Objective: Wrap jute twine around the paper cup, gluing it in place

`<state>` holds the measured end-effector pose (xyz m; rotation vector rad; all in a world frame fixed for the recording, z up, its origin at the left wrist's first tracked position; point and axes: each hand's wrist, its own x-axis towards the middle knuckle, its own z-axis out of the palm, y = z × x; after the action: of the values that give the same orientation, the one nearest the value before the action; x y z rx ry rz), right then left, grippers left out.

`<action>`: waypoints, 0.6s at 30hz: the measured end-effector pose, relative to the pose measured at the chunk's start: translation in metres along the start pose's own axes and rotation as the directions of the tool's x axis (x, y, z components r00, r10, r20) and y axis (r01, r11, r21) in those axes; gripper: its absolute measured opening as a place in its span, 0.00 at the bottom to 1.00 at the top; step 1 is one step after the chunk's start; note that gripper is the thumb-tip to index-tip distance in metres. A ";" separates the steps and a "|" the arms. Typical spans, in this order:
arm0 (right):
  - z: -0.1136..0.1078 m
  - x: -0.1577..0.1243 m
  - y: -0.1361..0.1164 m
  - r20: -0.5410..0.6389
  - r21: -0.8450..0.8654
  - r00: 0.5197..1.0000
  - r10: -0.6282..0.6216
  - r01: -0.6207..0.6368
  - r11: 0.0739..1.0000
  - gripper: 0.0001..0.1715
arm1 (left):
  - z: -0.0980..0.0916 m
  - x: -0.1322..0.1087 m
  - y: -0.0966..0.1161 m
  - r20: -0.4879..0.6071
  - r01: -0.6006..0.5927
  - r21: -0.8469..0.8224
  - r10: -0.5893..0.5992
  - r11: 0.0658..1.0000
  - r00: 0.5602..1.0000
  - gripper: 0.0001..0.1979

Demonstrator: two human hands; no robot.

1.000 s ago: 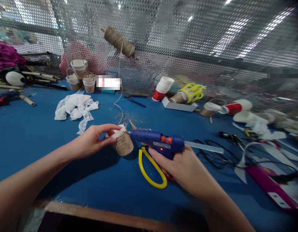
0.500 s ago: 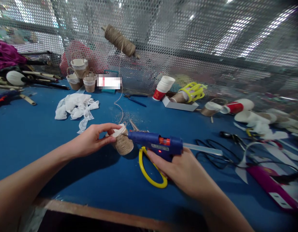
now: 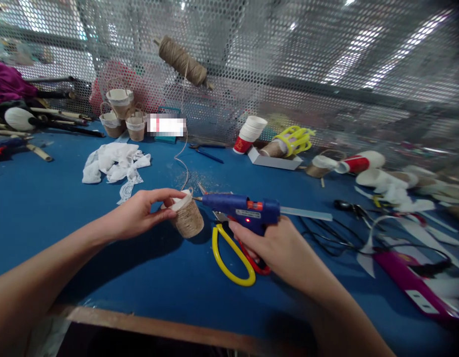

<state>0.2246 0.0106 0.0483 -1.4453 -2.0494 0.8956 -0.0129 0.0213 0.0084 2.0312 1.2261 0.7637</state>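
My left hand (image 3: 142,214) pinches the white rim of a small paper cup wrapped in jute twine (image 3: 187,216), held tilted just above the blue table (image 3: 46,208). My right hand (image 3: 279,250) grips a blue hot glue gun (image 3: 242,210) with a red light lit; its nozzle points left and touches the cup's rim. A clear glue stick (image 3: 305,213) juts from the gun's back. The twine strand (image 3: 182,158) runs up from the cup to a jute spool (image 3: 182,60) hung on the mesh wall. Yellow-handled scissors (image 3: 229,253) lie under the gun.
White lace scraps (image 3: 115,162) lie at the left. Twine-wrapped cups with handles (image 3: 121,114) stand at the back left. Stacked red and white paper cups (image 3: 249,134), a yellow plastic piece (image 3: 296,140), black cables (image 3: 326,233) and a magenta object (image 3: 411,277) fill the right.
The view has shifted slightly. The glue gun's nozzle has stayed at the cup's rim, and the cup has turned a little in my left hand.
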 end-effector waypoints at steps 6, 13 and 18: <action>0.003 -0.004 0.000 -0.003 0.014 0.998 0.068 -0.068 0.998 0.12 | 0.000 0.000 0.002 0.004 0.028 -0.007 -0.028 1.000 1.000 0.19; 0.004 -0.005 -0.003 0.016 0.049 0.997 0.078 -0.079 0.996 0.13 | 0.000 0.001 0.003 -0.006 0.019 -0.003 -0.019 1.000 1.000 0.19; 0.007 -0.007 -0.003 0.001 -0.019 1.000 0.004 -0.004 1.000 0.13 | 0.001 0.001 0.002 -0.015 0.011 -0.006 -0.012 1.000 1.000 0.19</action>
<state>0.2196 0.0015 0.0457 -1.4601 -2.0614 0.8809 -0.0109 0.0213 0.0090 2.0154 1.2414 0.7773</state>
